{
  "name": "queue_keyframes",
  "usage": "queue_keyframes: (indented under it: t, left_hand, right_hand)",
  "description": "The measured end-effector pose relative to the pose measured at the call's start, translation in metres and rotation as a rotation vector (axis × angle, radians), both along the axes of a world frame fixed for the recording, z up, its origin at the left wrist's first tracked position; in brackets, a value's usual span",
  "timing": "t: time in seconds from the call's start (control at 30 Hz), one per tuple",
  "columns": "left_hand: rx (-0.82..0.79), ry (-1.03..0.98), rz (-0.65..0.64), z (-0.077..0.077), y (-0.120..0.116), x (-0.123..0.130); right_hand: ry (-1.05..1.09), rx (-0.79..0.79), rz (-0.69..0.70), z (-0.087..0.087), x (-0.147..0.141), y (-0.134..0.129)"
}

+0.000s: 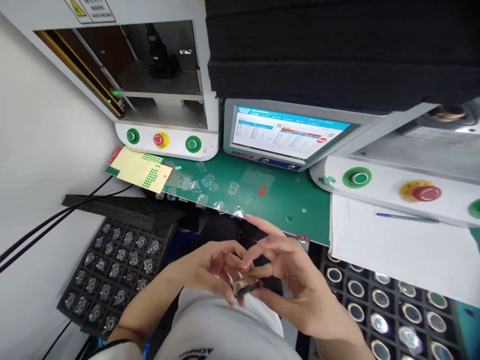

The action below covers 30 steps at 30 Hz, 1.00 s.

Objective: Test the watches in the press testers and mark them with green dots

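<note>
A small round part (245, 287) with a copper-coloured rim is held up off the worktop (281, 200), close in front of the person's body. The left hand (215, 267) has its fingers narrowed on the left side of the part, and the right hand (296, 280) pinches its right side. The step in hand looks like close two-handed work on this part; any change of grip would call for one hand to keep the rim steady. Whether a film is on it, I cannot tell.

Beyond lie scraps of clear film (208, 180) and a yellow sheet (131, 167). A tray of small parts (152, 227) is at the left, a tray of round parts (396, 305) at the near right.
</note>
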<state>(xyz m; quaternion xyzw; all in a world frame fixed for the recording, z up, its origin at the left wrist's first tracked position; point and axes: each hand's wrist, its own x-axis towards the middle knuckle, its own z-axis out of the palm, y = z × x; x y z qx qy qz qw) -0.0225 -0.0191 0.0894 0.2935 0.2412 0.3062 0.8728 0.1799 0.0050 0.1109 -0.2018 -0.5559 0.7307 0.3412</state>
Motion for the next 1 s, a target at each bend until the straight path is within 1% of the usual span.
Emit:
queue_keyframes:
  t: [0.03, 0.07, 0.1, 0.13, 0.2, 0.23, 0.27, 0.3, 0.43, 0.53, 0.63, 0.77, 1.0]
  left_hand:
    - [-0.024, -0.011, -0.003, -0.001, 0.000, 0.002]
    - [-0.039, -0.010, 0.019, -0.001, -0.001, 0.004]
    - [-0.030, 0.010, 0.064, -0.001, -0.002, 0.006]
    - [0.005, 0.043, 0.129, -0.001, -0.003, 0.007]
    - [0.136, 0.128, 0.296, 0.001, -0.005, 0.010]
    - [0.217, 0.179, 0.378, 0.002, -0.006, 0.011]
    - [0.300, 0.227, 0.446, 0.004, -0.007, 0.012]
    - [0.380, 0.278, 0.495, 0.005, -0.008, 0.014]
    - [0.643, 0.454, 0.584, 0.008, -0.010, 0.017]
    - [0.795, 0.604, 0.625, 0.008, -0.011, 0.017]
    - [0.927, 0.674, 0.647, 0.009, -0.009, 0.016]
    - [1.021, 0.729, 0.656, 0.013, -0.006, 0.016]
    - [1.107, 0.801, 0.635, 0.014, -0.005, 0.018]
  right_hand:
    - [-0.009, 0.016, 0.000, -0.001, 0.001, 0.001]
    - [-0.021, 0.043, -0.031, -0.001, 0.001, 0.001]
    - [-0.036, 0.082, -0.102, -0.001, 0.000, 0.001]
    - [-0.051, 0.130, -0.209, -0.002, 0.000, 0.001]
    - [-0.077, 0.213, -0.475, -0.001, 0.000, -0.001]
    - [-0.089, 0.233, -0.586, 0.000, 0.000, -0.003]
    - [-0.102, 0.234, -0.661, 0.001, 0.000, -0.006]
    - [-0.114, 0.225, -0.693, 0.002, 0.000, -0.009]
    - [-0.128, 0.181, -0.648, 0.008, -0.001, -0.018]
    - [-0.149, 0.131, -0.636, 0.014, -0.004, -0.018]
    - [-0.180, 0.066, -0.653, 0.018, -0.006, -0.016]
    - [-0.205, 0.048, -0.673, 0.021, -0.006, -0.016]
    - [-0.235, 0.107, -0.617, 0.023, -0.003, -0.015]
